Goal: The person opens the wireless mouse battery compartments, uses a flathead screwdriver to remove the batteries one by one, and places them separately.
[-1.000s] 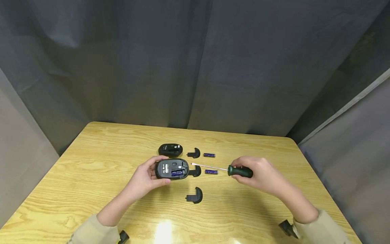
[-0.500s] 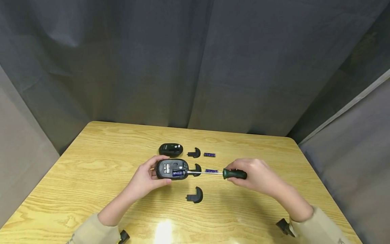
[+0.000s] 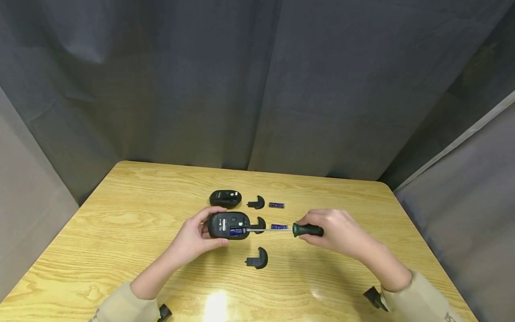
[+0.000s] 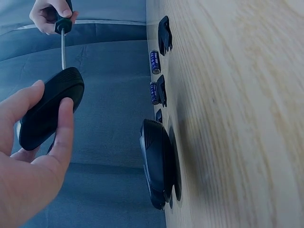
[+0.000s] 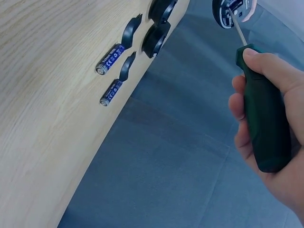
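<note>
My left hand (image 3: 197,232) holds a black computer mouse (image 3: 220,219) above the table, underside up. A blue battery (image 3: 237,232) lies in its uncovered compartment. My right hand (image 3: 335,230) grips the dark green handle of a flat-blade screwdriver (image 3: 308,230). Its metal shaft points left, with the tip at the compartment's right end by the battery; whether it touches the battery is too small to tell. In the left wrist view, the thumb and fingers of my left hand (image 4: 40,156) hold the mouse (image 4: 52,107) by its sides. The right wrist view shows the screwdriver (image 5: 266,118) in my curled fingers.
Another black mouse (image 3: 225,198) lies underside up behind; the right wrist view shows two mice (image 5: 156,39) on the table. Three black battery covers (image 3: 257,258) lie in a column. Two blue batteries (image 3: 276,205) lie right of the covers. A dark curtain (image 3: 201,89) hangs behind the table.
My right hand has moved left, bringing the screwdriver tip from beside the held mouse into the right end of its battery compartment. The held mouse has tilted and shifted slightly.
</note>
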Tool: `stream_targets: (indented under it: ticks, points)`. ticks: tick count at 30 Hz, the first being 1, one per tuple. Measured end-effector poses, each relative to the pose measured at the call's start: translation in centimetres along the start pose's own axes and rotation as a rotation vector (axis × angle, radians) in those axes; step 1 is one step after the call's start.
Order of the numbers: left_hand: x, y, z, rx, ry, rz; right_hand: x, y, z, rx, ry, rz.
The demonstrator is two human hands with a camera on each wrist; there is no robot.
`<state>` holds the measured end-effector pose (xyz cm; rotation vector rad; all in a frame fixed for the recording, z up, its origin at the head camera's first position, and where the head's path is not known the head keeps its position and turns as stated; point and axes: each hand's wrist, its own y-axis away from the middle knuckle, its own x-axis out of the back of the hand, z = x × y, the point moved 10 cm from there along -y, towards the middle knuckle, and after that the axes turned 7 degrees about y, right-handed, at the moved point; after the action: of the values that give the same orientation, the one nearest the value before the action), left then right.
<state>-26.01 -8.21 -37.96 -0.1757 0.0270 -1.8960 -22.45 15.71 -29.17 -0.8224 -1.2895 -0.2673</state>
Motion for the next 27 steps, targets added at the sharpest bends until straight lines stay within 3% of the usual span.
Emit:
stream_targets:
  ticks: [11, 19, 27]
  points:
    - [0.2, 0.1, 0.0, 0.000, -0.047, 0.006, 0.6, -0.3, -1.4, 0.084, 0.108, 0.029]
    - [-0.2, 0.1, 0.3, -0.049, -0.103, -0.014, 1.3, -0.6, -3.8, 0.209, 0.248, 0.140]
    - [-0.3, 0.0, 0.3, -0.063, -0.124, -0.006, 1.1, -0.6, -4.1, 0.202, 0.251, 0.137]
